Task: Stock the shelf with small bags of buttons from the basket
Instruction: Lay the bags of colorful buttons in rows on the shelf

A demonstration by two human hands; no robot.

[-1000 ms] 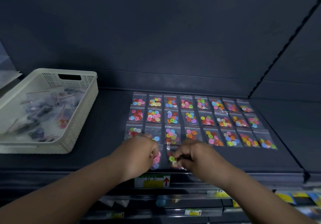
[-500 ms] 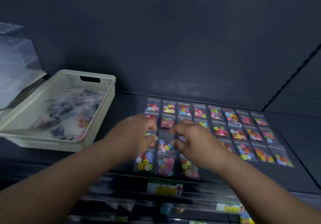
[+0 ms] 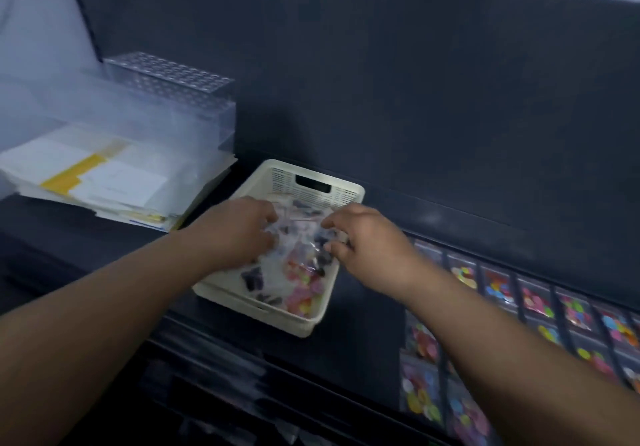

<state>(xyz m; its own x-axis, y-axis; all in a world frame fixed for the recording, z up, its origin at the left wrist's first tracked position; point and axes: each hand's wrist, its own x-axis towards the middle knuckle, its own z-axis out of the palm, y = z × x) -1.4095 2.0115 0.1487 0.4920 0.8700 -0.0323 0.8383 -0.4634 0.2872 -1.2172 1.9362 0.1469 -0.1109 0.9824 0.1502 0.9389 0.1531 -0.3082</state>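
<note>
Head view: partway done, with rows of button bags [image 3: 519, 302] lying flat on the shelf [image 3: 367, 345] right of the basket [image 3: 313, 182], and a loose pile of bags [image 3: 301, 286] left inside the basket. Both the left hand [image 3: 239, 231] and the right hand [image 3: 363, 244] are down in the basket, fingers curled over the pile; too blurred to tell if either pinches a bag. Bags are small and clear, holding bright mixed-colour buttons.
</note>
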